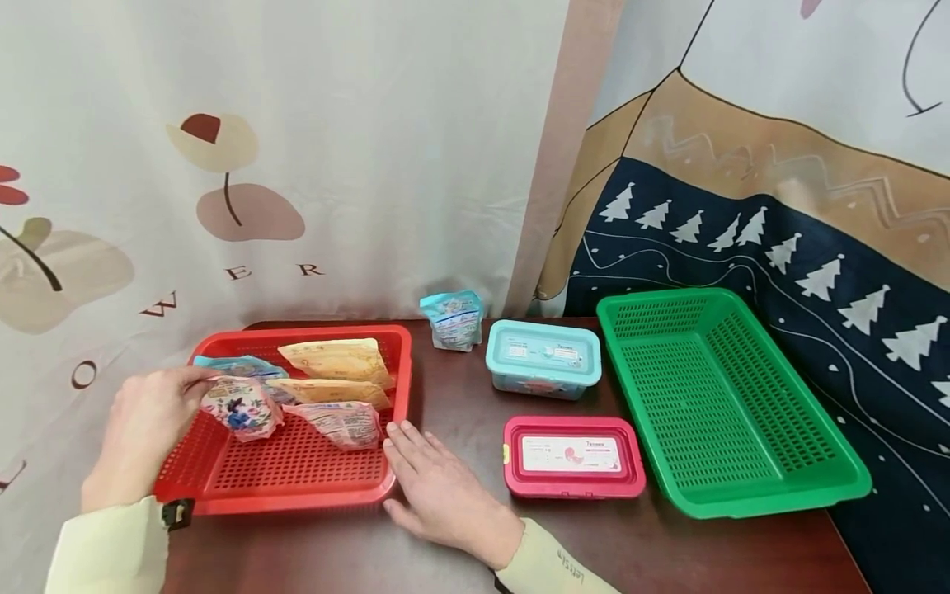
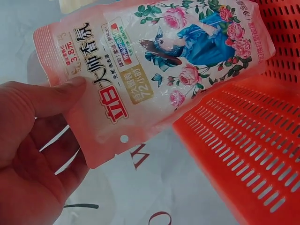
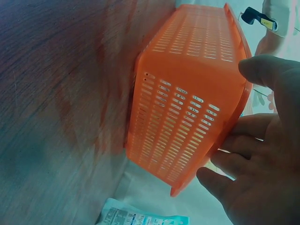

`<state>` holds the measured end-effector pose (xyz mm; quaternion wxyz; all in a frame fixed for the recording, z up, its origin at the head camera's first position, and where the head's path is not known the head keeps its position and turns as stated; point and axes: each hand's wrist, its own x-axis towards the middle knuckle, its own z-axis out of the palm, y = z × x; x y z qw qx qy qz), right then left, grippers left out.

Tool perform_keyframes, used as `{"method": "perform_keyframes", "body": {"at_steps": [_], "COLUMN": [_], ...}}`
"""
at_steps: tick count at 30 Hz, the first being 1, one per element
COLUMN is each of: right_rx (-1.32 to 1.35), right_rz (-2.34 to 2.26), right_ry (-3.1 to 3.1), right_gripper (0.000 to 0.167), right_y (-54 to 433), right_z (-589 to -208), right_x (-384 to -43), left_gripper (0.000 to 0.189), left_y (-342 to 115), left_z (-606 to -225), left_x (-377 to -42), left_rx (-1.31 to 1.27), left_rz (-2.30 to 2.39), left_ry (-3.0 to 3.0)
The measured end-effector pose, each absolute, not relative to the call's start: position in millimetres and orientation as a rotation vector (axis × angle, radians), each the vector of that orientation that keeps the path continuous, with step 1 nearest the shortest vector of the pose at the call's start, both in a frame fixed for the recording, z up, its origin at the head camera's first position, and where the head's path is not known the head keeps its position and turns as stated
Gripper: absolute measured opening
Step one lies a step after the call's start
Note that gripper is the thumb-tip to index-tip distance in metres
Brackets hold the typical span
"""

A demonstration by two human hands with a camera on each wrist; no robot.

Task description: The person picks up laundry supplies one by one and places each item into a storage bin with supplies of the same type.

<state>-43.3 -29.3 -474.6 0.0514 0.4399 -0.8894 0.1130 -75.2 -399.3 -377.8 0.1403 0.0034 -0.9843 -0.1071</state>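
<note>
My left hand [image 1: 144, 421] pinches a pink floral laundry detergent pouch [image 2: 187, 70] by one end, between thumb and fingers. The pouch is at the left side of the red basket [image 1: 297, 497], partly over its inside. Beside it in the basket are a blue pouch [image 1: 236, 365], a pink pouch [image 1: 345, 425] and two yellowish packets, the back packet [image 1: 341, 360] and the front packet [image 1: 334, 391]. With fingers extended, my right hand [image 1: 445, 491] rests against the basket's right front rim. In the right wrist view, its fingertips touch that rim [image 3: 241, 101].
A blue pouch [image 1: 454, 320] stands at the table's back. Right of the red basket sit a light blue lidded box [image 1: 544, 351] and a pink lidded box [image 1: 575, 456]. Farther right lies a green basket [image 1: 712, 412]. Curtains [image 1: 416, 165] hang behind the table.
</note>
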Motion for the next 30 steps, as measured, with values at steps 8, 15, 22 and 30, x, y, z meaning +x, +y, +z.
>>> {"method": "perform_keyframes", "body": {"at_steps": [8,15,22,30], "right_rx": [1.340,1.345,1.348,1.356], "right_rz": [0.358,0.371,0.374,0.388], "right_ry": [-2.711,-2.707,-2.707,-2.724], "right_gripper": [0.072,0.072,0.072,0.072], "right_y": [-29,-30,-29,-28], "right_z": [-475,-475,-475,-475], "right_x": [-44,-44,-43,-43], "left_gripper": [0.015,0.015,0.013,0.018], "left_y": [-399,-399,-398,-397], "left_z": [-381,-384,-387,-389], "left_x": [-82,-84,-86,-85], "left_rx": [-0.030,-0.052,-0.046,0.003], "left_rz": [-0.279,-0.272,-0.294,-0.345], "left_ry": [-2.862,-2.852,-2.900,-2.958]}}
